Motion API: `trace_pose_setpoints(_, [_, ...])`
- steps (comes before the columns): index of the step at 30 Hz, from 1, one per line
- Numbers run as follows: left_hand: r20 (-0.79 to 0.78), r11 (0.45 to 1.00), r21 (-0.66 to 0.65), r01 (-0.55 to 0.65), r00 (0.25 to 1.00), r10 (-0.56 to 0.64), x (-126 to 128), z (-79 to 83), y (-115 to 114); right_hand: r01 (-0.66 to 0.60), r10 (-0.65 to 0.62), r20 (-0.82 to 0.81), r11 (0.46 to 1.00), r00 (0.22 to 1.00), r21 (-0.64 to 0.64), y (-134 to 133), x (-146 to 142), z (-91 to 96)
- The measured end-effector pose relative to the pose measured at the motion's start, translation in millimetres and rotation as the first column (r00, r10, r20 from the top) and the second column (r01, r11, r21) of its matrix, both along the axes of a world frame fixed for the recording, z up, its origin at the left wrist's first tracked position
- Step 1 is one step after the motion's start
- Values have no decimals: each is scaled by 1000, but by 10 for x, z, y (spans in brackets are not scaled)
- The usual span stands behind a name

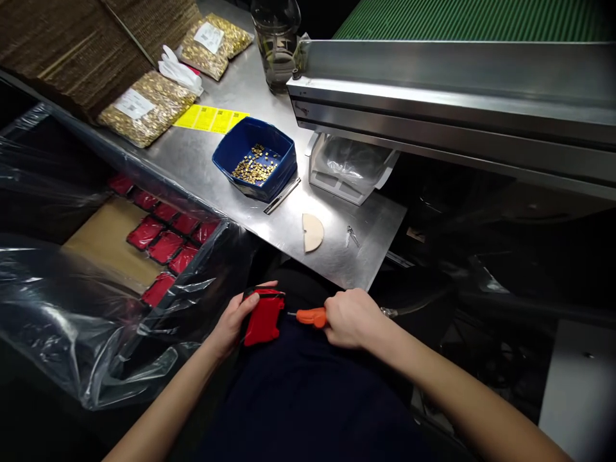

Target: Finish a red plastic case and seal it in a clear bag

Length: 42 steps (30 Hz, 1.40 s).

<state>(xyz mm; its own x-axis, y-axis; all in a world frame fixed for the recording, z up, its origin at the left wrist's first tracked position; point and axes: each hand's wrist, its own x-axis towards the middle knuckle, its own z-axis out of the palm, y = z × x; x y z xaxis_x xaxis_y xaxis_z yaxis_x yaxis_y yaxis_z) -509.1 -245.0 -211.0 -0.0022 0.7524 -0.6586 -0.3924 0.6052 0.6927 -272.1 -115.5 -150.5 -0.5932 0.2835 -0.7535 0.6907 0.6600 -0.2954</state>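
Brushed-steel tabletop, glossy under the light, amid dark surroundings. Nearest, smooth navy cloth garment. Just above the cloth, flat, roughly rectangular red plastic case with black edging, pinched by the left hand, thumb across the front. Facing the case's notched side, orange plastic tool with a thin metal tip, near but apart; wrapped in the curled fist of the right hand, with a translucent hose behind.

At left, crinkled clear plastic sheeting beside film-covered red pieces in rows and a flat tan cardboard sheet. On the steel, beige half-disc and small silvery metal piece, too small to tell in detail. Farther, slim silver-and-black tool alongside an angular blue plastic bin of tiny brass-coloured pieces. Beyond, yellow label sheet, clear rounded jar, ribbed green belt behind a straight-edged metal rail.

Open room between tip and case, and between both hands and the tabletop's straight front edge.
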Motion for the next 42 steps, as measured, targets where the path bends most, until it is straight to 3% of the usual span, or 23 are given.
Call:
trace_pose_setpoints(4, [258,992,122,23,965,-54,-146,-252,-91,-46,44,-48,998,998,-34,137,65,-45])
trace_pose_setpoints(7, [317,988,151,37,945,-83,-239,-388,-123,-53,51,-62,998,997,-33,201,114,-63])
trace_pose_setpoints(9, [315,988,150,36,946,-82,-254,-385,-112,-47,46,-61,999,997,-27,213,131,-41])
trace_pose_setpoints(12, [212,988,154,15,976,-48,-191,-238,-47,-44,43,-56,999,998,-17,169,121,61])
trace_pose_setpoints(15, [-78,978,169,120,991,-108,-72,-5,36,-48,48,-62,999,997,-3,61,89,240])
trace_pose_setpoints(20, [-443,896,189,403,849,-289,59,325,76,-23,19,-119,999,993,-34,-31,146,619])
trace_pose_setpoints(23, [-536,780,195,595,730,-424,58,470,78,41,-40,-119,999,992,10,73,224,767])
trace_pose_setpoints(25, [-531,736,187,651,697,-481,21,546,91,52,-50,-96,998,994,24,193,254,783])
trace_pose_setpoints(27, [-434,749,216,626,749,-501,-38,593,105,51,-50,-62,999,997,19,323,274,734])
trace_pose_setpoints(29, [-248,817,271,509,857,-452,-91,598,109,63,-62,-51,998,997,9,426,301,644])
trace_pose_setpoints(31, [-15,925,284,253,966,-259,-96,555,105,75,-76,-54,997,996,-21,467,338,542])
trace_pose_setpoints(33, [158,978,194,-77,986,46,-24,470,107,76,-79,-42,995,996,-63,433,369,452])
trace_pose_setpoints(35, [139,938,45,-343,932,334,115,365,120,74,-76,-23,993,997,-91,343,382,392])
trace_pose_setpoints(37, [-57,882,-51,-468,883,466,270,278,137,87,-89,-18,992,996,-90,241,386,369])
trace_pose_setpoints(39, [-280,911,-20,-413,877,391,372,249,144,117,-119,-19,990,993,-79,173,406,385])
trace_pose_setpoints(41, [-455,980,112,-163,869,196,376,287,146,158,-160,-26,986,987,-61,163,455,435])
trace_pose_setpoints(42, [-534,983,183,13,841,88,341,323,153,176,-178,-26,983,984,-57,178,486,469])
